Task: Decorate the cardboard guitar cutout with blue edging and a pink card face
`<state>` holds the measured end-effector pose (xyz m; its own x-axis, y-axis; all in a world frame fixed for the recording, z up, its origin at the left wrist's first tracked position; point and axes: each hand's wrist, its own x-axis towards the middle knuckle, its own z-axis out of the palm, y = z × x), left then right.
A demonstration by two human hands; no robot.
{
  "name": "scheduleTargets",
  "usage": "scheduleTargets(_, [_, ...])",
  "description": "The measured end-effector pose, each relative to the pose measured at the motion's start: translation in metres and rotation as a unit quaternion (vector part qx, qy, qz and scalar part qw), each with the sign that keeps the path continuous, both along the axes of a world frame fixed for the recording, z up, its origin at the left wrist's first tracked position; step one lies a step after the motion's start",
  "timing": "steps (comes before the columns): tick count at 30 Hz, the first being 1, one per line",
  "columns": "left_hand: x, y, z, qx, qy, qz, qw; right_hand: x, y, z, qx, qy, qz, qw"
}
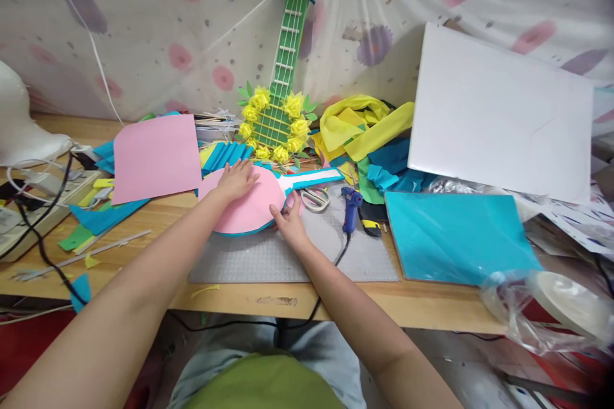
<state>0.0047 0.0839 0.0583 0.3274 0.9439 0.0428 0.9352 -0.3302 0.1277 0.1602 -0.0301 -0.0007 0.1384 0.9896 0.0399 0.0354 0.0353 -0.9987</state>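
A flat piece with a pink oval body (254,204), a blue edge and a narrow white neck (314,177) lies on the grey cutting mat (249,262). My left hand (237,180) rests flat on the upper part of the pink face, fingers spread. At the body's right edge is my right hand (290,218), thumb and fingers apart, its fingertips near the joint with the neck. Scissors with pale handles (315,199) lie just right of that hand. Farther right is a blue glue gun (352,208) with a black cord.
A green guitar shape with yellow flowers (278,115) leans at the back. Pink foam (157,158) lies left, beside a power strip (48,204). A white board (501,115), blue sheet (460,236) and wrapped roll (551,307) occupy the right; the cord crosses the front edge.
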Motion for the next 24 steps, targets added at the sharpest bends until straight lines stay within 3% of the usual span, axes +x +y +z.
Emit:
scheduleTargets(3, [0.002,0.002,-0.006,-0.01,0.005,0.013,1.0,0.008,-0.002,0.004,-0.039,0.008,-0.015,0.999])
scheduleTargets(9, [0.001,0.003,-0.008,0.014,-0.003,0.016,1.0,0.021,-0.001,-0.004,0.02,-0.046,-0.074,0.996])
scheduleTargets(17, [0.003,0.013,-0.004,0.011,-0.058,0.039,0.998,0.019,-0.002,0.0,-0.01,-0.02,-0.057,0.998])
scheduleTargets(21, [-0.007,0.016,0.004,0.016,-0.105,0.07,0.992,0.015,-0.007,0.006,-0.07,-0.042,-0.004,0.997])
scheduleTargets(24, [-0.017,0.018,0.006,-0.022,-0.1,0.085,0.991,0.009,-0.01,0.005,-0.048,-0.055,0.024,0.997])
